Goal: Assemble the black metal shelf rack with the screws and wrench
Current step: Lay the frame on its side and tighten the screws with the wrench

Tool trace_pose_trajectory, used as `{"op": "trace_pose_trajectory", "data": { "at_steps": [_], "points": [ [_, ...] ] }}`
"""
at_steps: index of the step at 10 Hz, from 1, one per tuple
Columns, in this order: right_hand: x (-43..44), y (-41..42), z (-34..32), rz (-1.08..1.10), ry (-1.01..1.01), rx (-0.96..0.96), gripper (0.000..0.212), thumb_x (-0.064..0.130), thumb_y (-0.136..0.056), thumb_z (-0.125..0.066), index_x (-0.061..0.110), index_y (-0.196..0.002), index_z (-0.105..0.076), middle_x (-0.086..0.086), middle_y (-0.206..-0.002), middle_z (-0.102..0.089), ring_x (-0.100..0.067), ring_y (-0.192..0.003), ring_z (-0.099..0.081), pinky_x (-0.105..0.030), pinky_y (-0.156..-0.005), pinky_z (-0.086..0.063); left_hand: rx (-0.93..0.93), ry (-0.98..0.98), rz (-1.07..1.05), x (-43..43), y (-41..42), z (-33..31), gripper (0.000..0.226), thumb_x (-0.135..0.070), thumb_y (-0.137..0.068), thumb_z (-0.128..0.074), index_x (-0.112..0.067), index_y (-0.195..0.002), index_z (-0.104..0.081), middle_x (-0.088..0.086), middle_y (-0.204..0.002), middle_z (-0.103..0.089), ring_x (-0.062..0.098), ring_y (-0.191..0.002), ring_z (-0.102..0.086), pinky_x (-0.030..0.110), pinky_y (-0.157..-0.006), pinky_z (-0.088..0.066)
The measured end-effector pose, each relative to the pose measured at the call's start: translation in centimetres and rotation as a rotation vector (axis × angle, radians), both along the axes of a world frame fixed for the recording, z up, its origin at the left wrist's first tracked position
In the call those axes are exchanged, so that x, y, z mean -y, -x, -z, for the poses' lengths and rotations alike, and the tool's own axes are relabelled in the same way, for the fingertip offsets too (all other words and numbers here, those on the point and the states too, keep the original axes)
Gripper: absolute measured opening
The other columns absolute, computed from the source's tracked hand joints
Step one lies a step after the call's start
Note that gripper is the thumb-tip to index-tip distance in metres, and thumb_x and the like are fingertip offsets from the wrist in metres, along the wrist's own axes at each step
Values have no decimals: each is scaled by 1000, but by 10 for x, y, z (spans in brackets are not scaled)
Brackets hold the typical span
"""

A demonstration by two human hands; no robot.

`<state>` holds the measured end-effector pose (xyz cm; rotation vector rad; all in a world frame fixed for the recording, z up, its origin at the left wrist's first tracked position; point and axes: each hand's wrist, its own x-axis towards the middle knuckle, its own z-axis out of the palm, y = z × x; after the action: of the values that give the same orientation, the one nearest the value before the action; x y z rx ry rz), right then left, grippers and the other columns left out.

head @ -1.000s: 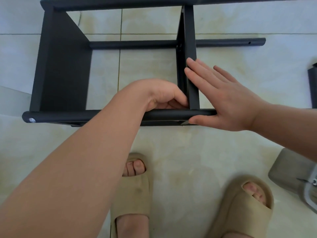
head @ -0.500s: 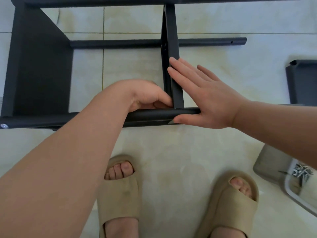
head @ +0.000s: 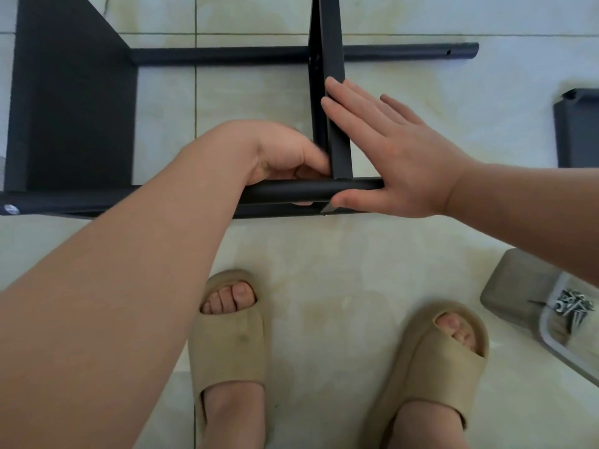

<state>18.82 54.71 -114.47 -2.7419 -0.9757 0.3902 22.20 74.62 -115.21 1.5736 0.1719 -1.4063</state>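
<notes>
The black rack lies on its side on the tiled floor, with a wide end panel [head: 71, 102] at the left. A middle shelf panel [head: 334, 59] stands between the far tube [head: 227, 55] and the near tube [head: 285, 191]. My left hand [head: 278, 150] is curled at the joint of that panel and the near tube, thumb against the panel; one fingertip shows under the tube. What its fingers hold is hidden. My right hand [head: 395, 157] lies flat against the panel's right face, its thumb under the tube's end. No wrench is visible.
Loose screws [head: 572, 307] lie in a pale tray [head: 557, 345] at the lower right, beside a grey block [head: 515, 286]. Another black panel [head: 580, 131] lies at the right edge. A screw head [head: 9, 209] shows at the near tube's left end. My slippered feet stand below.
The view has shifted, so the rack sits further left and the tray of screws has come into sight. Both hands keep the same hold on the rack.
</notes>
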Motion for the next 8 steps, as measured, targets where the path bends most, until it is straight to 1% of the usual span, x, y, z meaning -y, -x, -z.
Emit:
{"op": "trace_pose_trajectory", "data": {
  "at_steps": [1,2,3,4,5,6,7,8],
  "points": [
    [0,0,0,-1,0,2,106,79,-85,-37,13,-162,-6,-1,-170,5,-18,-157,3,-49,-126,-11,-4,0,-13,-1,-1,2,17,-8,-92,-59,-10,-84,-74,8,-74,-73,17,-65,-70,26,-63,-60],
    [0,0,0,-1,-3,5,107,79,-85,-36,13,-162,-6,-1,-170,5,-19,-157,2,-49,-126,-11,-46,17,-37,-4,-2,2,16,-8,-91,-59,-8,-94,-75,11,-82,-75,21,-73,-71,30,-70,-61],
    [0,0,0,-1,-5,8,107,79,-85,-37,13,-162,-7,-1,-170,4,-19,-157,1,-49,-126,-11,-69,38,-28,-4,-2,2,20,-6,-91,-56,-7,-98,-74,11,-85,-75,21,-74,-72,31,-72,-60],
    [0,0,0,-1,-1,9,106,80,-85,-36,13,-162,-6,0,-170,5,-19,-157,2,-49,-126,-11,-83,33,-30,-4,-3,2,20,-9,-91,-57,-9,-88,-77,10,-84,-75,20,-72,-71,31,-73,-60],
    [1,0,0,-1,1,9,106,79,-85,-37,14,-162,-6,0,-170,5,-18,-157,2,-49,-126,-11,-5,-14,-32,-2,-2,5,13,-12,-89,-64,-10,-85,-77,12,-85,-74,23,-74,-71,35,-73,-61],
    [1,0,0,0,2,12,107,79,-85,-38,14,-162,-6,0,-170,4,-18,-157,2,-50,-126,-11,63,-26,4,-2,-1,7,10,-11,-88,-66,-10,-92,-75,13,-89,-75,24,-77,-72,36,-73,-60],
    [1,0,0,1,3,10,106,79,-85,-38,14,-162,-6,0,-170,4,-18,-157,2,-50,-126,-11,22,15,-14,-4,-1,7,14,-7,-89,-63,-10,-89,-77,14,-88,-76,24,-76,-74,34,-70,-62],
    [0,1,-1,2,7,7,106,80,-85,-36,14,-163,-6,0,-170,5,-18,-157,2,-49,-126,-10,-67,69,-30,-5,-2,6,23,-5,-92,-56,-11,-85,-78,12,-86,-75,23,-75,-73,32,-67,-62]
  ]
}}
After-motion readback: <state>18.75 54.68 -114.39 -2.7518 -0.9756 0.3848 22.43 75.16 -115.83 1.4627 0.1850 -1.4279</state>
